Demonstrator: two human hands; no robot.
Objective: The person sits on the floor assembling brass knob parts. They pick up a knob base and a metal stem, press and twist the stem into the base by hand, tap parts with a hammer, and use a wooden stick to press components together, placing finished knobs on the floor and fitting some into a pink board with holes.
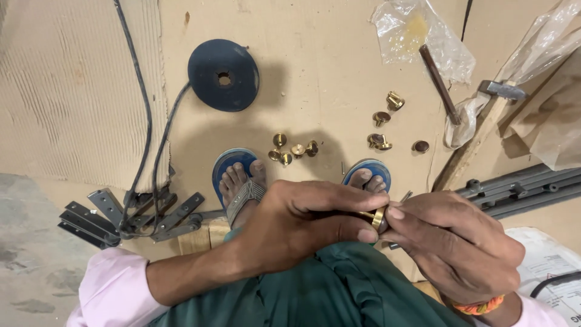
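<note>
Head view, looking down over the knees. The left hand (302,215) and the right hand (451,242) meet above the lap, fingers curled and pinching a small brass fitting (376,217) between thumbs and fingertips; the fitting sits at the junction of the two hands, just in front of the right sandal (370,169). More brass fittings (293,149) lie scattered on the cardboard floor (321,79) beyond the feet. A blue disc (223,74), a hammer (484,124) and black metal brackets (115,218) lie around.
</note>
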